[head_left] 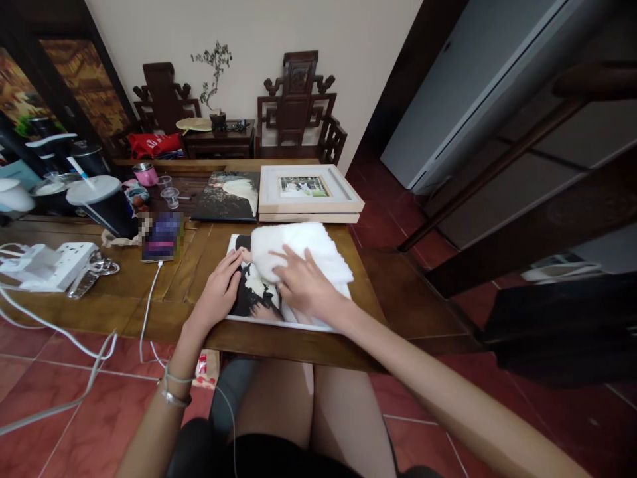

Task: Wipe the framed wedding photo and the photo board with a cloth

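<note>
The left hand (222,285) lies flat and open, palm down on the left edge of the photo panel (259,285), with nothing in its grasp. The right hand (301,282), fingers spread, rests on a white cloth (311,249) over the panel's right part; it seems to press rather than grip, though blur softens the fingertips.

The panel lies flat on the wooden table (199,292), just in from the front edge. A hard pull toward the body could slide it over that edge if the left hand's hold is too light, and grit under the cloth could scratch the print.

Just beyond the panel sit 2 stacked frames (311,189) and, to their left, a dark photo board (223,196); a long push away could knock the panel's far edge into them.

Left of the panel, a phone (162,236) trails a white cable (146,309), which the left arm could snag. Farther left, a tall lidded cup (112,209) could tip if bumped, wetting the prints.
</note>
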Available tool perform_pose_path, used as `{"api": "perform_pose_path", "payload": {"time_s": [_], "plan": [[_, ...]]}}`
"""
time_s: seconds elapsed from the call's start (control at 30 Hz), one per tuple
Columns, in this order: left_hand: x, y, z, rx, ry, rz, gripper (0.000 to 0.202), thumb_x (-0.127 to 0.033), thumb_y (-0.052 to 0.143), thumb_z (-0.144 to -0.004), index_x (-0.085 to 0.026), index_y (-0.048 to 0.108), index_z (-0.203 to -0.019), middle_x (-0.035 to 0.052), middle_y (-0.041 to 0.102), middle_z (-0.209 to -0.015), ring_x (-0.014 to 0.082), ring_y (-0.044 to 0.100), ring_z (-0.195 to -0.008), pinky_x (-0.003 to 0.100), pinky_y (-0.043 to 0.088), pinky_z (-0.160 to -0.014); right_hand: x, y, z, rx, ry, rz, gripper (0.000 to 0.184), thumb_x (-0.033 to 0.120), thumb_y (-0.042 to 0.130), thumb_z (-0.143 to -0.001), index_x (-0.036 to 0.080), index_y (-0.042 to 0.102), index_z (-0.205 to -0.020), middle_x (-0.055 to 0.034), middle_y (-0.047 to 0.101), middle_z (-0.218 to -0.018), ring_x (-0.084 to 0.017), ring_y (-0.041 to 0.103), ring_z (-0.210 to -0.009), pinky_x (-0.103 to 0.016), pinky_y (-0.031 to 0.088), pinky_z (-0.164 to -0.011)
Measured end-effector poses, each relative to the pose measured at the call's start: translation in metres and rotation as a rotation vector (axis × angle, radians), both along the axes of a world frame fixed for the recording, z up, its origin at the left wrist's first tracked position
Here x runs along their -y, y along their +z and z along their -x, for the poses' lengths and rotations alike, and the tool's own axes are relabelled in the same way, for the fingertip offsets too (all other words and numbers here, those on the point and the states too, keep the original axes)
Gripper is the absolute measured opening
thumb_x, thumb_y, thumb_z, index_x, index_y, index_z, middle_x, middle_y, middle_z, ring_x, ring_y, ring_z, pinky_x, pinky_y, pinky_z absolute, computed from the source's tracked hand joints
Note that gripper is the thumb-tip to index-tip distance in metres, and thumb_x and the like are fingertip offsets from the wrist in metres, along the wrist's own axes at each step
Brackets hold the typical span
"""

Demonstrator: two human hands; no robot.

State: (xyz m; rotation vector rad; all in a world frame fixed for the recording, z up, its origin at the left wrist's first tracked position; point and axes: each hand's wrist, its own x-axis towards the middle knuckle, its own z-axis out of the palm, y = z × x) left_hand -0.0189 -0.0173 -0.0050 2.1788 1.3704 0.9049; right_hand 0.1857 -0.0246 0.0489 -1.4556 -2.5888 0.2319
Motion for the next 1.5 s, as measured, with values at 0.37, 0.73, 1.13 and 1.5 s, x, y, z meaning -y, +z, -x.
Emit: {"api": "perform_pose_path", "payload": {"time_s": [0.37, 0.73, 1.13, 1.5], "plan": [[-0.002, -0.002, 0.001, -0.002, -0.001, -0.008, 0.046, -0.026, 0.033, -0.097, -0.012, 0.049, -0.137, 0.0102, 0.043, -0.148, 0.0196, 0.034, -0.14, 0.041, 0.025, -0.118, -0.02, -0.009, 0.014, 0.02, -0.018, 0.006, 0.031, 0.009, 0.046, -0.08, 0.016, 0.065, -0.103, -0.0163, 0.051, -0.137, -0.039, 0.036, -0.131, -0.065, 0.027, -0.103], [0.0, 0.0, 0.0, -0.004, 0.003, -0.001, 0.046, -0.026, 0.036, -0.095, -0.012, 0.048, -0.138, 0.0104, 0.043, -0.148, 0.0201, 0.033, -0.141, 0.042, 0.025, -0.118, 0.102, -0.011, -0.022, -0.179, 0.277, 0.046, 0.028, 0.001, 0.049, -0.064, 0.018, 0.066, -0.078, -0.0086, 0.04, -0.15, -0.033, 0.015, -0.144, -0.062, 0.014, -0.114], [0.002, 0.003, -0.002, 0.064, 0.042, -0.064, 0.043, -0.03, 0.04, -0.096, -0.016, 0.051, -0.135, 0.0116, 0.05, -0.143, 0.0221, 0.041, -0.136, 0.043, 0.029, -0.116, -0.008, 0.014, 0.016, 0.066, -0.127, 0.021, 0.036, 0.008, 0.045, -0.082, 0.013, 0.067, -0.11, -0.0169, 0.044, -0.146, -0.04, 0.032, -0.136, -0.066, 0.028, -0.104], [0.003, 0.005, 0.0, 0.295, 0.106, -0.087, 0.042, -0.034, 0.039, -0.097, -0.018, 0.052, -0.133, 0.0099, 0.054, -0.139, 0.0218, 0.048, -0.129, 0.04, 0.034, -0.112, 0.059, -0.025, 0.002, -0.097, 0.387, 0.016, 0.026, 0.012, 0.055, -0.07, 0.02, 0.069, -0.09, -0.0056, 0.04, -0.15, -0.035, 0.017, -0.143, -0.062, 0.012, -0.113]]}}
